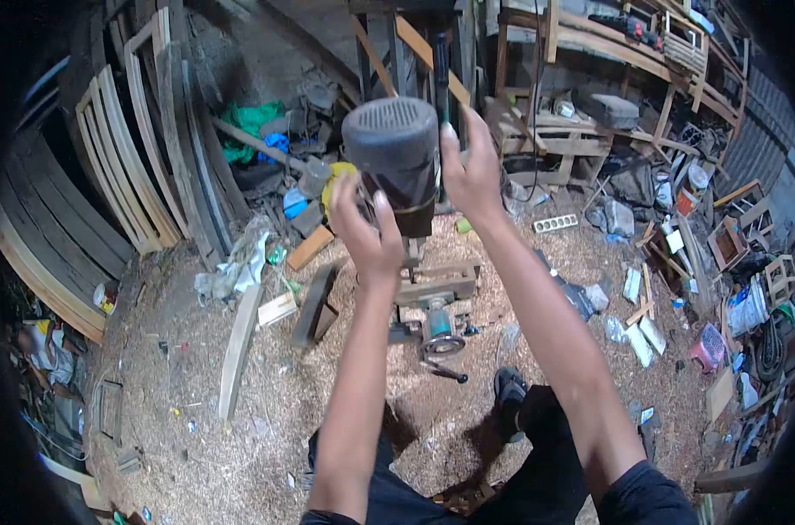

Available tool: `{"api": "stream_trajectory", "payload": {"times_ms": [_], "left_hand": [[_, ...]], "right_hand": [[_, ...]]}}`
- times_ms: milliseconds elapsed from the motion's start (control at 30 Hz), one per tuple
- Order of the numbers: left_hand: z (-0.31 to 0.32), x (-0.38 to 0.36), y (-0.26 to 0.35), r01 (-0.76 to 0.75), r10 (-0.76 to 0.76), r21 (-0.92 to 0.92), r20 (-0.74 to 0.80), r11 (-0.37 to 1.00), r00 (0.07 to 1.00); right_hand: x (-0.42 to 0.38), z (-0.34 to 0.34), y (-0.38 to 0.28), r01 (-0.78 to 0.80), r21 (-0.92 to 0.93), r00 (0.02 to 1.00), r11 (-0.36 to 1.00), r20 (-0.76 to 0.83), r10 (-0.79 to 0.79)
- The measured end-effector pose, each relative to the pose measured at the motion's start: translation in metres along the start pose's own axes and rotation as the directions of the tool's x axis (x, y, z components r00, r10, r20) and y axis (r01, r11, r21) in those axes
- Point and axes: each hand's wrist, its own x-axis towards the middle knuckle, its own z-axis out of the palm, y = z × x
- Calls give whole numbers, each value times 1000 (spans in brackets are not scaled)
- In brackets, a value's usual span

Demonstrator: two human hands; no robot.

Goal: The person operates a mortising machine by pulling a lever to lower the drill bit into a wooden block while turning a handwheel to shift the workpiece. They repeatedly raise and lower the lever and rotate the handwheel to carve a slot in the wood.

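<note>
A dark grey router with a vented round cap, held upright with the cap uppermost, its lower body hidden by fingers. It sits at 12 o'clock, high in view.

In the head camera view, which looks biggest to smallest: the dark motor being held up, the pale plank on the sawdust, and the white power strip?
1. Motor, though it is closest to the camera, so this may mislead.
2. Plank, long but narrow.
3. Power strip, clearly smallest.
The left hand and right hand grip the motor.
</note>
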Motion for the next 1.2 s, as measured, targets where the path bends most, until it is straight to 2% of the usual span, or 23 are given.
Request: {"api": "stream_trajectory", "payload": {"times_ms": [67, 133, 233, 267, 300, 333, 400, 467, 500, 533, 600, 633, 667, 733, 800, 833, 867, 900, 933, 1000, 1067, 1100, 1200], "left_hand": [[21, 55, -5, -81, 81, -99, -10, 992, 997], [34, 86, -2, -57, 61, -52, 70, 997, 996], [48, 98, -14, -39, 50, -89, 128, 995, 991], [48, 97, -17, -66, 74, -83, 98, 994, 992], [49, 101, -13, -92, 98, -77, 73, 993, 992], [46, 100, -11, -108, 113, -69, 69, 992, 991], [39, 96, -3, -52, 56, -38, 100, 998, 993], [27, 73, -6, 41, -34, -66, 104, 997, 994], [18, 52, -9, 94, -77, -175, 103, 980, 992], [8, 20, -14, 154, -139, -160, 97, 975, 985], [-19, -54, -18, 365, -341, -67, 232, 929, 911], [-23, -103, -35, 466, -449, 26, 322, 884, 833], [-32, -144, -44, 521, -482, 47, 458, 852, 747], [-56, -220, -52, 640, -538, 116, 665, 760, 519], [-57, -270, -61, 726, -536, 157, 779, 670, 325], [-57, -299, -69, 685, -512, 182, 800, 705, 314], [-62, -324, -70, 638, -488, 206, 818, 742, 303], [-68, -331, -61, 582, -459, 167, 794, 796, 398], [-69, -333, -54, 613, -480, 159, 778, 774, 404], [-67, -330, -47, 664, -518, 132, 741, 736, 427], [-62, -337, -45, 669, -562, 174, 711, 723, 422], [-61, -338, -44, 677, -568, 169, 705, 716, 425], [-60, -340, -44, 694, -577, 153, 693, 703, 432]], "right_hand": [[38, 20, 9, 14, -75, 998, 997, 59, -10], [77, 36, 23, -72, -76, 980, 994, 179, 85], [106, 56, 58, -177, -148, 934, 973, 286, 214], [126, 73, 103, -131, -156, 911, 979, 369, 181], [132, 62, 90, -289, -173, 824, 942, 456, 336], [132, 44, 66, -452, -211, 690, 867, 533, 489], [106, 33, 44, -513, -194, 729, 836, 416, 543], [74, 31, 59, -604, -49, 755, 795, 284, 591], [45, 26, 63, -589, -8, 792, 808, 192, 579], [15, 19, 67, -554, 38, 831, 832, 87, 549], [-69, 4, 110, -604, 116, 797, 789, 114, 593], [-115, -5, 120, -577, 38, 816, 816, 53, 575], [-168, -17, 131, -566, -55, 824, 823, -1, 567], [-286, -38, 172, -702, -106, 704, 704, 50, 709], [-374, -53, 173, -787, -356, 530, 503, 27, 848], [-427, -60, 192, -795, -454, 392, 404, 124, 911], [-471, -66, 203, -777, -548, 234, 311, 206, 950], [-482, -73, 189, -682, -636, 194, 361, 318, 928], [-492, -80, 174, -572, -705, 133, 419, 424, 896], [-541, -84, 180, -505, -707, 180, 495, 475, 861], [-532, -86, 159, -583, -632, 89, 511, 575, 814], [-550, -85, 165, -436, -547, 269, 714, 678, 684], [-567, -79, 166, -86, -758, 267, 647, 608, 748]]}}
